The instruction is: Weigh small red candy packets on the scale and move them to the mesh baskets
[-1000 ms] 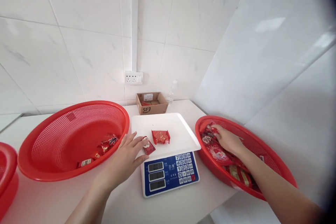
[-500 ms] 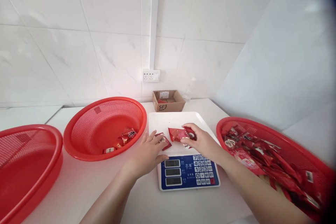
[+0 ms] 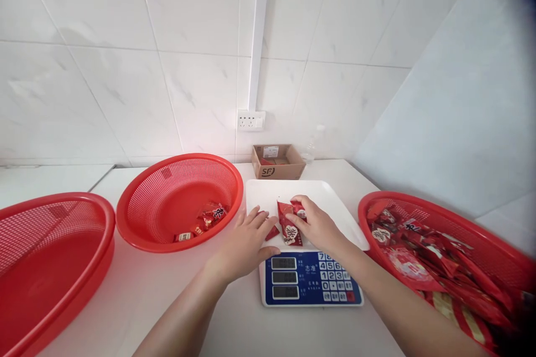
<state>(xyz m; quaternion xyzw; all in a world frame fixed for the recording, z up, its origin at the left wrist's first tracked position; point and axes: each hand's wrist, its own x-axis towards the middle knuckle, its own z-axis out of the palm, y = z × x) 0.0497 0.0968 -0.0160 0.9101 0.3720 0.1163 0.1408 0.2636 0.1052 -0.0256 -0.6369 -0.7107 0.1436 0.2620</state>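
A white scale [image 3: 335,212] with a blue keypad panel stands in front of me, small red packets on its pan. My right hand [image 3: 316,224] is closed on red snack packets [image 3: 290,228] over the pan; the front one carries a pale label with dark characters. Left of it, my left hand [image 3: 247,240] hovers palm down with its fingers spread. Under those fingertips lies another red packet [image 3: 271,232], partly hidden. Whether the left fingers touch it I cannot tell.
To the right, a red basket [image 3: 422,201] holds many red packets. A round red basket [image 3: 138,195] at left has several packets in it. Another red basket [image 3: 104,234] stands at far left. Behind the scale are a cardboard box [image 3: 288,172] and a clear bottle [image 3: 312,145].
My right hand has shifted the packets nearer to my left hand, and a packet's labelled front now shows. My left hand stays spread over the pan's left side. The view has shifted slightly.
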